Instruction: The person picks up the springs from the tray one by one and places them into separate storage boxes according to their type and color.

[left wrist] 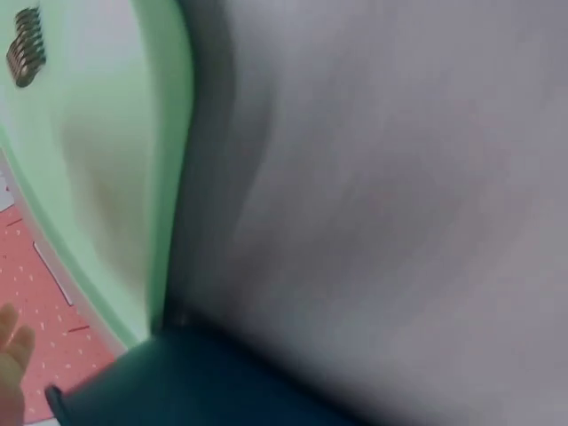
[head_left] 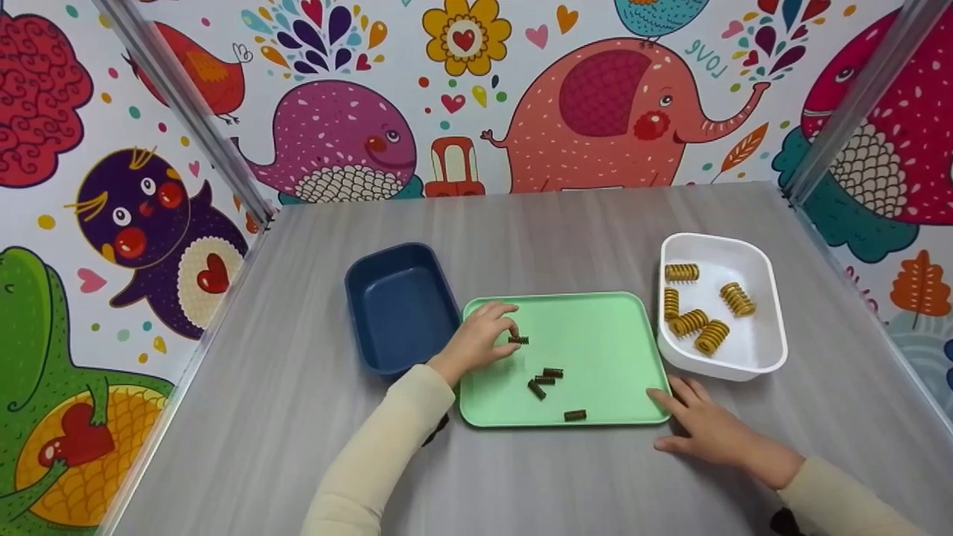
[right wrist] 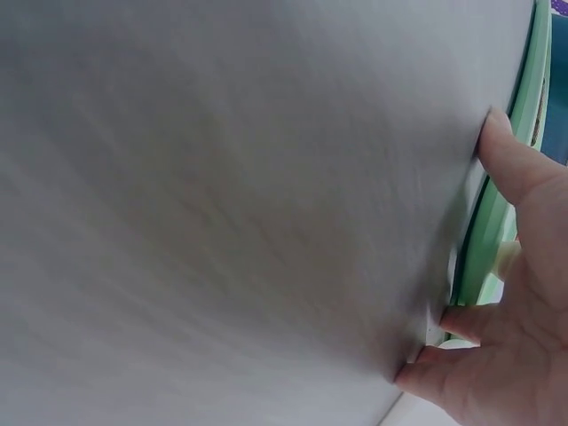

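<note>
On the green tray [head_left: 595, 327], my left hand [head_left: 480, 339] pinches a small dark coil spring [head_left: 519, 340] between thumb and index finger, near the left side. Several more dark springs lie on the tray: one [head_left: 553, 372] near the middle touches or nearly touches its neighbours, and another [head_left: 575, 415] is by the front rim. My right hand [head_left: 707, 428] rests at the tray's right front corner, fingers spread, the index finger on the rim. In the right wrist view its thumb [right wrist: 510, 155] and fingertips touch the table beside the tray edge.
A dark blue bin [head_left: 402, 313] stands left of the tray, behind my left forearm. To the right, against the tray, a white bin [head_left: 759, 350] holds several larger gold springs [head_left: 737, 299]. Patterned walls with metal posts [head_left: 186, 112] enclose the grey table [head_left: 521, 238].
</note>
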### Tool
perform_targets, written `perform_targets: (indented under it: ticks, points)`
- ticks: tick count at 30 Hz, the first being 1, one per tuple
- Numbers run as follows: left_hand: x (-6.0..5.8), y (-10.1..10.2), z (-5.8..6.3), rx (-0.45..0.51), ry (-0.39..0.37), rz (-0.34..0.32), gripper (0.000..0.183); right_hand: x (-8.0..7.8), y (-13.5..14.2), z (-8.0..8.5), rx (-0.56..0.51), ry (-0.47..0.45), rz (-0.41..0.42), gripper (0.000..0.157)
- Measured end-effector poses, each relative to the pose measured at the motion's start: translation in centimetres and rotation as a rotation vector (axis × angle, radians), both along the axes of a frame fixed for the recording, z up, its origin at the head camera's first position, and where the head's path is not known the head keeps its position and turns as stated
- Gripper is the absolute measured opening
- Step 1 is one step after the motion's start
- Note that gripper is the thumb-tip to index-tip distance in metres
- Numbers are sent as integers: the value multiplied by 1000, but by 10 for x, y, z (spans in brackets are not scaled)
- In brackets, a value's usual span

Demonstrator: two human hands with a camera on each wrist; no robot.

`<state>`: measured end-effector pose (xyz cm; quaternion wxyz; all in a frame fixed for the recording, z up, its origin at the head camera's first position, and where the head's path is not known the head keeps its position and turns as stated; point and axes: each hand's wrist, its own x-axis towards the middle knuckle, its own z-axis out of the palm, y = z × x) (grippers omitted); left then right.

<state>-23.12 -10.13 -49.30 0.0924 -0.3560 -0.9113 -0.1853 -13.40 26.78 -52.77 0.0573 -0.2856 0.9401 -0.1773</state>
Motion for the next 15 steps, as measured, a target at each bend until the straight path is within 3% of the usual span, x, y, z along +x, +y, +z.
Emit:
perform_targets:
  ticks: [9, 15]
  points:
    - [-7, -18, 8, 159, -84, 24, 13, -1, 0, 0, 7, -17, -8, 74]
    - [-10, -33, 10, 259, -138, 91, 12, -1, 1, -2, 4, -23, -15, 73]
